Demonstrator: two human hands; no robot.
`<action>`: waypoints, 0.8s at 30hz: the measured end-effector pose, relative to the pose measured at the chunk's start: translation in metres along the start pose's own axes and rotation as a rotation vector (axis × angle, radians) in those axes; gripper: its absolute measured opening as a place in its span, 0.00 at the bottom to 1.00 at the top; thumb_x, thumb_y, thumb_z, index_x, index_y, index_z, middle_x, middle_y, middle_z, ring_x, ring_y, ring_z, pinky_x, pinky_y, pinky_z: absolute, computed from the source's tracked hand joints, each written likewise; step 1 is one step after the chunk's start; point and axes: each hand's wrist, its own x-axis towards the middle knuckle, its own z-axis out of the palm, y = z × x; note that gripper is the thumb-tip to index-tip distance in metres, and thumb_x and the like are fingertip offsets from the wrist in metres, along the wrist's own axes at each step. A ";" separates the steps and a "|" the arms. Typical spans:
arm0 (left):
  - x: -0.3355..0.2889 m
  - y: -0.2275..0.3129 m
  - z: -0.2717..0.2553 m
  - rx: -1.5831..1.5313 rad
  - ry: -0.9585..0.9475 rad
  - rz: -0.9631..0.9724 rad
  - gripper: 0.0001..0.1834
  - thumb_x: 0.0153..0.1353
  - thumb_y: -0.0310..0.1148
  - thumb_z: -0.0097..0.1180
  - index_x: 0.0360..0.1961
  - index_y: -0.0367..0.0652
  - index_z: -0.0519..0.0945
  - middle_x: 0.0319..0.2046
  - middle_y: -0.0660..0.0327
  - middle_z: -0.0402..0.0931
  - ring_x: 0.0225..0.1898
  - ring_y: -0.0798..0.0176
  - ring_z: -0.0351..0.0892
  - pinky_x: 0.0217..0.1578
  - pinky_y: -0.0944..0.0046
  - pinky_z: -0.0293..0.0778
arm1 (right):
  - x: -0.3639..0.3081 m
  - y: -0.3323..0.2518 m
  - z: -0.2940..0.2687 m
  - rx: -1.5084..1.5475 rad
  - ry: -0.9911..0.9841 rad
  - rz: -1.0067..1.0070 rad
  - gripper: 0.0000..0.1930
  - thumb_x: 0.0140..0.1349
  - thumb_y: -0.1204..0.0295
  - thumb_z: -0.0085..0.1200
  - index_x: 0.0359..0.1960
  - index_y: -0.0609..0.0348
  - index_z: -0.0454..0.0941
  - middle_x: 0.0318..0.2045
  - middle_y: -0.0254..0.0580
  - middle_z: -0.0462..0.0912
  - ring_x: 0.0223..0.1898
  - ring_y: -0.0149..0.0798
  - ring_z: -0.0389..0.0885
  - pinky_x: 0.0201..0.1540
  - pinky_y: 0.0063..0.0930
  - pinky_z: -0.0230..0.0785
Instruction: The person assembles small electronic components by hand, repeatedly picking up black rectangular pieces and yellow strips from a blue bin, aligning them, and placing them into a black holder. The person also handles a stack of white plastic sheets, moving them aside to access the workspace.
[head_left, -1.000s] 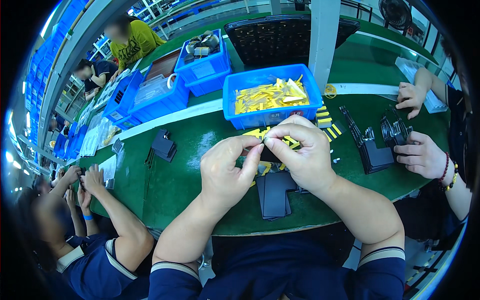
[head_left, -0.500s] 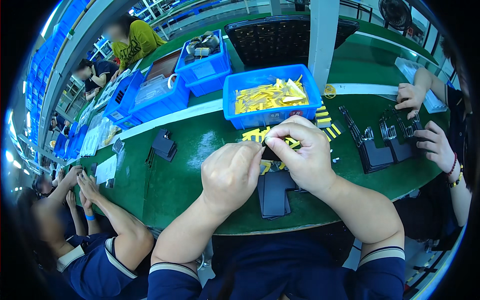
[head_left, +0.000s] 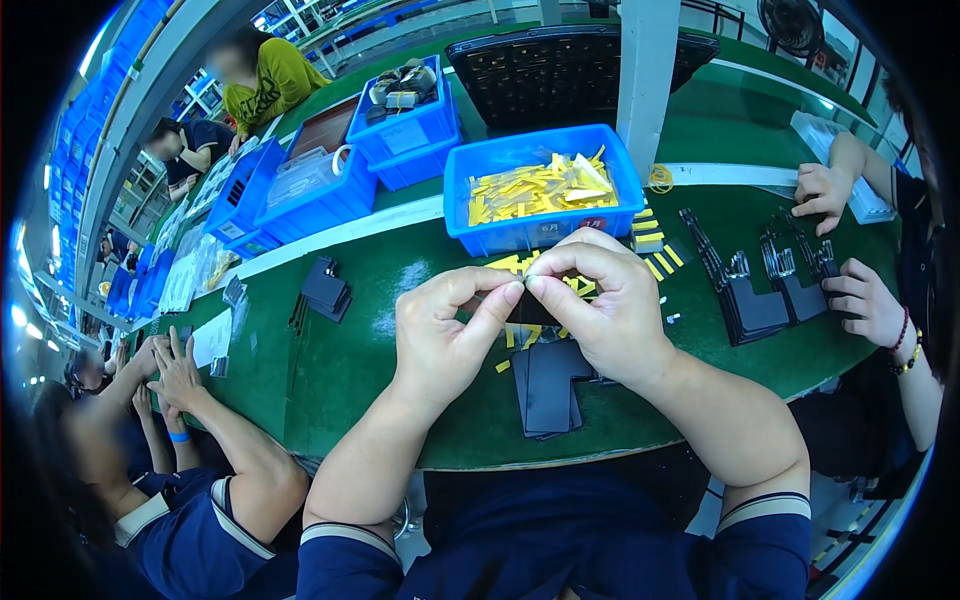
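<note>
My left hand point(head_left: 445, 330) and my right hand point(head_left: 605, 300) meet fingertip to fingertip above the green table. Each is closed in a pinch of thumb and forefinger. Between the tips is something dark and tiny, too small to name. Under the hands lie yellow strips point(head_left: 583, 286), partly hidden by my fingers. A small yellow piece point(head_left: 503, 367) rests beside a stack of flat black L-shaped parts point(head_left: 546, 388), close to the table's near edge. Just beyond my hands stands a blue bin point(head_left: 500, 238) heaped with yellow strips point(head_left: 530, 197).
More black parts point(head_left: 326, 292) lie to the left. At right, a co-worker's hands point(head_left: 868, 305) are by black parts with cables point(head_left: 752, 308). Blue bins point(head_left: 318, 200) stand far left, near a grey post point(head_left: 647, 90). Another co-worker's hands point(head_left: 175, 375) are at the left edge.
My left hand has turned, its thumb now showing along the near side, and its tips touch the right hand's. A small yellow piece now shows beside the black stack.
</note>
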 end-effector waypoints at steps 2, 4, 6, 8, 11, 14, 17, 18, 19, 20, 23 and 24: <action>0.000 -0.002 -0.001 0.050 0.006 0.065 0.06 0.53 0.29 0.60 0.30 0.38 0.82 0.24 0.58 0.80 0.24 0.67 0.79 0.24 0.71 0.72 | 0.000 0.000 0.000 -0.005 -0.015 -0.016 0.03 0.50 0.78 0.56 0.27 0.64 0.77 0.25 0.41 0.77 0.29 0.36 0.77 0.32 0.25 0.68; 0.000 -0.002 -0.001 0.089 0.000 0.105 0.06 0.52 0.29 0.61 0.30 0.38 0.82 0.24 0.58 0.80 0.24 0.67 0.79 0.25 0.71 0.73 | -0.001 0.000 0.000 0.008 -0.009 -0.015 0.03 0.50 0.78 0.56 0.27 0.64 0.77 0.26 0.41 0.77 0.29 0.35 0.77 0.32 0.25 0.68; 0.001 0.001 -0.003 0.118 -0.017 0.118 0.06 0.52 0.29 0.62 0.30 0.38 0.82 0.24 0.58 0.80 0.24 0.67 0.80 0.26 0.72 0.73 | -0.001 0.000 0.000 0.014 -0.010 -0.013 0.03 0.50 0.78 0.56 0.27 0.64 0.78 0.26 0.41 0.77 0.29 0.35 0.77 0.32 0.25 0.68; 0.001 -0.001 -0.004 0.140 -0.009 0.126 0.06 0.51 0.29 0.62 0.29 0.38 0.82 0.24 0.58 0.80 0.25 0.67 0.80 0.26 0.72 0.73 | 0.000 0.000 -0.001 0.013 -0.017 -0.010 0.03 0.50 0.78 0.56 0.27 0.64 0.78 0.26 0.41 0.77 0.29 0.35 0.76 0.33 0.25 0.68; 0.002 -0.001 -0.006 0.108 -0.022 0.109 0.06 0.50 0.29 0.63 0.29 0.38 0.83 0.25 0.58 0.81 0.25 0.68 0.80 0.27 0.72 0.73 | 0.000 0.000 -0.001 0.031 -0.032 -0.009 0.03 0.50 0.78 0.56 0.27 0.64 0.78 0.26 0.41 0.77 0.29 0.35 0.76 0.32 0.25 0.68; 0.002 -0.002 -0.008 -0.012 -0.052 0.046 0.07 0.49 0.30 0.65 0.29 0.38 0.83 0.25 0.59 0.81 0.26 0.68 0.80 0.28 0.72 0.74 | 0.001 -0.001 -0.002 0.029 -0.042 -0.011 0.03 0.50 0.78 0.56 0.27 0.64 0.78 0.26 0.41 0.77 0.29 0.35 0.76 0.32 0.25 0.68; 0.002 -0.002 -0.008 -0.040 -0.079 0.002 0.08 0.49 0.30 0.65 0.29 0.38 0.82 0.26 0.59 0.81 0.27 0.69 0.81 0.29 0.72 0.74 | 0.000 -0.002 -0.002 0.039 -0.043 -0.002 0.03 0.50 0.78 0.56 0.27 0.64 0.78 0.26 0.41 0.77 0.29 0.35 0.76 0.32 0.25 0.68; 0.002 -0.002 -0.009 -0.029 -0.087 -0.006 0.08 0.49 0.30 0.65 0.29 0.37 0.82 0.26 0.60 0.81 0.28 0.69 0.81 0.29 0.72 0.74 | 0.000 -0.002 -0.002 0.040 -0.044 -0.004 0.03 0.50 0.78 0.56 0.28 0.64 0.78 0.26 0.41 0.77 0.29 0.35 0.76 0.32 0.25 0.68; 0.002 -0.003 -0.008 -0.054 -0.093 -0.027 0.08 0.50 0.30 0.65 0.29 0.37 0.82 0.26 0.60 0.81 0.28 0.69 0.81 0.29 0.72 0.74 | 0.000 -0.002 -0.002 0.040 -0.044 -0.005 0.03 0.50 0.78 0.56 0.28 0.64 0.78 0.26 0.41 0.77 0.29 0.35 0.76 0.32 0.25 0.68; 0.002 -0.003 -0.007 -0.078 -0.098 -0.048 0.08 0.50 0.30 0.65 0.29 0.37 0.82 0.26 0.60 0.81 0.28 0.69 0.81 0.30 0.72 0.74 | 0.000 -0.002 -0.001 0.041 -0.045 -0.007 0.04 0.50 0.78 0.56 0.28 0.64 0.78 0.26 0.41 0.77 0.29 0.35 0.76 0.32 0.25 0.68; 0.001 -0.004 -0.005 -0.118 -0.088 -0.072 0.08 0.50 0.30 0.65 0.29 0.37 0.82 0.26 0.60 0.81 0.28 0.69 0.81 0.30 0.73 0.74 | -0.001 -0.002 -0.002 0.025 -0.046 -0.021 0.03 0.50 0.78 0.56 0.28 0.64 0.78 0.26 0.41 0.77 0.29 0.35 0.76 0.32 0.25 0.68; 0.001 -0.004 -0.004 -0.127 -0.081 -0.074 0.08 0.50 0.30 0.65 0.29 0.37 0.82 0.26 0.60 0.81 0.29 0.69 0.81 0.30 0.73 0.74 | 0.000 -0.002 -0.002 0.026 -0.040 -0.023 0.03 0.50 0.78 0.56 0.28 0.64 0.78 0.25 0.41 0.77 0.29 0.35 0.76 0.32 0.25 0.68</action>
